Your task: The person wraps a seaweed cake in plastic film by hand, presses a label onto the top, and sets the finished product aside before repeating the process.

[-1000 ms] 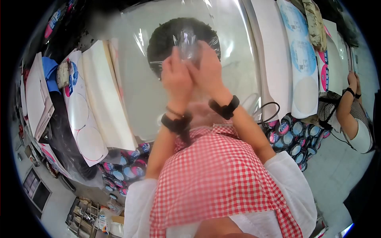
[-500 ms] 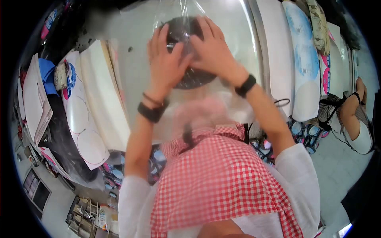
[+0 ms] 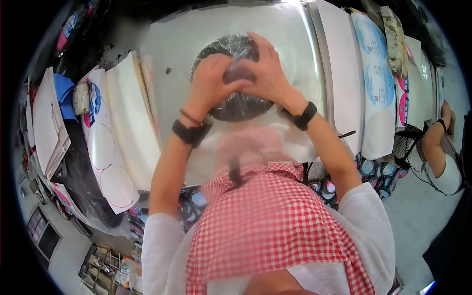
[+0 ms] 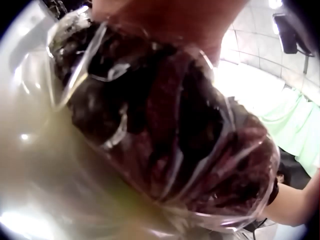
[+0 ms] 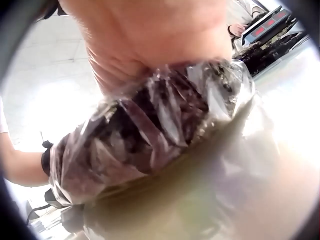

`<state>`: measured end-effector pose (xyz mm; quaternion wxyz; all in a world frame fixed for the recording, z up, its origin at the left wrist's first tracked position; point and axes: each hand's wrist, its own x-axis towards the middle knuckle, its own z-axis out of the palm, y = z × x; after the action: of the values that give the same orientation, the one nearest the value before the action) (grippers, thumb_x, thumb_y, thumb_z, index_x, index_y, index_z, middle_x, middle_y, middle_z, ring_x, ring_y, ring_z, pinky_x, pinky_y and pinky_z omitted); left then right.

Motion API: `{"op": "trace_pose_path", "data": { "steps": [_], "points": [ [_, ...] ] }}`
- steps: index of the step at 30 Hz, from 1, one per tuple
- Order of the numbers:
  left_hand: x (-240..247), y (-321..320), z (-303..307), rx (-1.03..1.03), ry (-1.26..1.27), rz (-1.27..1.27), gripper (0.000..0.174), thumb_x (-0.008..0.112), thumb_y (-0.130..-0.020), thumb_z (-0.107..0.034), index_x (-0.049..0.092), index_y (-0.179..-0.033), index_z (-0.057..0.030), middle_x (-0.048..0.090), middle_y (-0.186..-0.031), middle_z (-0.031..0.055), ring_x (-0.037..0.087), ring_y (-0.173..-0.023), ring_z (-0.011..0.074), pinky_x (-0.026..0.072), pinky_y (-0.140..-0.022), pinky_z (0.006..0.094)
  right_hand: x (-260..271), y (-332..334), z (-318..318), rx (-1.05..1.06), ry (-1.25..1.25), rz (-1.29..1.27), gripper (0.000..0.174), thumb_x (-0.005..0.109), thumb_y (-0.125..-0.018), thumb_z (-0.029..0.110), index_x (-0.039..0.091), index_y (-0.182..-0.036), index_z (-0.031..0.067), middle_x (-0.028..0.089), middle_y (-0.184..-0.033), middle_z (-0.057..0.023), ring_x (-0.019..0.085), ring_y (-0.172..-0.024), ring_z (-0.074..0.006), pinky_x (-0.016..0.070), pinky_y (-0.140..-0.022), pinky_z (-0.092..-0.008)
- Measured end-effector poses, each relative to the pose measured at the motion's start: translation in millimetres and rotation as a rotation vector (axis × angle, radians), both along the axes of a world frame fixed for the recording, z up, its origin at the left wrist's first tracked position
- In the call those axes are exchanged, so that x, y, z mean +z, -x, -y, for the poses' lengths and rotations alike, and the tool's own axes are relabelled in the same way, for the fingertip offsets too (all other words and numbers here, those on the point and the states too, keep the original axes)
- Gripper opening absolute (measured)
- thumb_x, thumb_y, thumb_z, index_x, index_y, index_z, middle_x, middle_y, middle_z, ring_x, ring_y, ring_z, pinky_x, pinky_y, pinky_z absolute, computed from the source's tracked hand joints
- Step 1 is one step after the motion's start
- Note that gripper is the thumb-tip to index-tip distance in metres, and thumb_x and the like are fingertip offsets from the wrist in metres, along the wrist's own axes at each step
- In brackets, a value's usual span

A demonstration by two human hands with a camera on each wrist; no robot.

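Note:
A round, dark brown-purple cake that looks like dried seaweed (image 3: 241,109) lies under creased clear plastic film (image 5: 167,115), its surface shining. My left hand (image 3: 210,78) grips it from the left, fingers bent on top and thumb stretched towards the middle. From the right, my right hand (image 3: 271,73) holds it, with fingertips at the far edge and thumb turned inward. The two thumbs come close together over the centre. Both wrist views show the film drawn tight round the cake's thick rim (image 4: 230,185), close over the shiny tabletop (image 3: 172,108).
Stacked white sheets (image 3: 130,98) stand at the left of the table. Blue-and-white printed sheets (image 3: 371,59) lie at the right. Another person's arm (image 3: 435,137) shows at the far right. A scale with red digits (image 5: 267,25) appears in the right wrist view.
My hands were bunched together over the cake, then spread apart across it with the plastic standing up beyond. Now the plastic lies down over it, and my fingers have drawn in again.

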<state>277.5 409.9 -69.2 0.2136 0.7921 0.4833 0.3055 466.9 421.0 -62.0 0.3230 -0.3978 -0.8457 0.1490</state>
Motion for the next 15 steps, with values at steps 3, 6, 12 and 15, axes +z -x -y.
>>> {"op": "trace_pose_path", "data": {
  "steps": [3,6,12,15],
  "points": [
    [0,3,8,0.011,0.09,-0.086,0.055,0.081,-0.068,-0.038,0.059,-0.106,-0.0043,0.062,-0.11,0.0115,0.057,-0.105,0.033,0.0409,-0.094,0.0433,-1,1,-18,0.211,0.024,-0.029,0.035,0.077,-0.067,0.023,0.061,-0.094,0.009,0.057,-0.116,-0.0087,0.051,-0.112,-0.0304,0.0425,-0.096,-0.043],
    [4,-1,20,0.119,-0.043,-0.086,0.059,0.07,-0.079,-0.046,0.056,-0.121,-0.0064,0.06,-0.12,0.0131,0.051,-0.118,0.0323,0.0299,-0.105,0.0466,-11,0,-9,0.207,0.115,-0.057,0.035,0.076,-0.067,0.021,0.06,-0.094,0.0065,0.058,-0.11,-0.0081,0.053,-0.105,-0.03,0.0448,-0.091,-0.0394],
    [2,-26,21,0.214,-0.064,-0.095,0.052,0.052,-0.094,-0.033,0.044,-0.141,-0.0122,0.055,-0.135,0.0081,0.039,-0.134,0.0316,0.0174,-0.11,0.0569,-13,5,-9,0.197,0.069,-0.06,0.033,0.073,-0.068,0.015,0.059,-0.095,0.0025,0.059,-0.098,-0.0077,0.053,-0.093,-0.0283,0.0465,-0.084,-0.037],
    [3,-27,19,0.207,-0.099,-0.174,0.042,0.051,-0.094,-0.024,0.052,-0.136,-0.0214,0.056,-0.134,0.0028,0.044,-0.131,0.0272,0.0207,-0.11,0.0546,-12,-2,-7,0.185,0.14,-0.047,0.047,0.074,-0.07,0.02,0.059,-0.109,0.0005,0.059,-0.11,-0.0119,0.053,-0.106,-0.0311,0.0453,-0.092,-0.0387]
  ]
}}
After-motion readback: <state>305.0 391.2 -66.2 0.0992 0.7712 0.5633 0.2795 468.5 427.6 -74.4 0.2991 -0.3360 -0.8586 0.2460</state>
